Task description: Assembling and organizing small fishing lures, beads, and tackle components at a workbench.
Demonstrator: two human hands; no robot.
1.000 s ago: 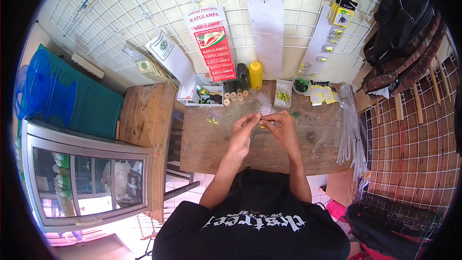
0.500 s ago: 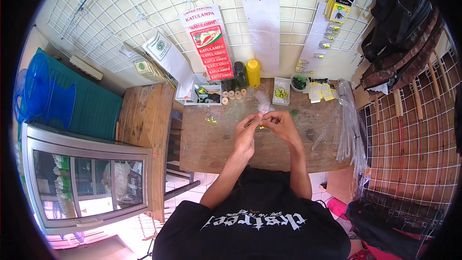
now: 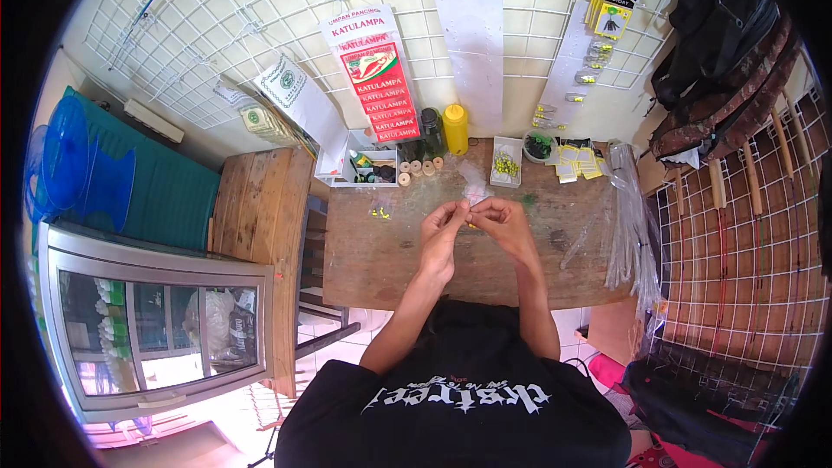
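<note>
Above the middle of the wooden table (image 3: 381, 260), my left hand (image 3: 440, 234) and my right hand (image 3: 505, 227) meet with thumbs and fingers pinched together at the tips. What they pinch is too small to make out; a speck of yellow shows just under the fingertips. Right behind the fingertips lie small clear plastic bags (image 3: 473, 180). A few small yellow-green pieces (image 3: 380, 214) lie on the table left of my left hand. Beyond my right hand stands a white tray (image 3: 495, 175) with several yellow-green pieces (image 3: 507, 167) in it.
At the back stand a white box (image 3: 345, 170) of small supplies, several wooden spools (image 3: 416, 168), a dark jar (image 3: 432, 131), a yellow squeeze bottle (image 3: 456, 130) and a small bowl (image 3: 538, 147). Yellow-edged cards (image 3: 579, 161) and clear plastic sleeves (image 3: 626, 217) lie on the right.
Both hands stay together and have shifted only slightly, with the fingertips still pinched. The yellow speck beneath them shows less. The whole view has tilted a little.
</note>
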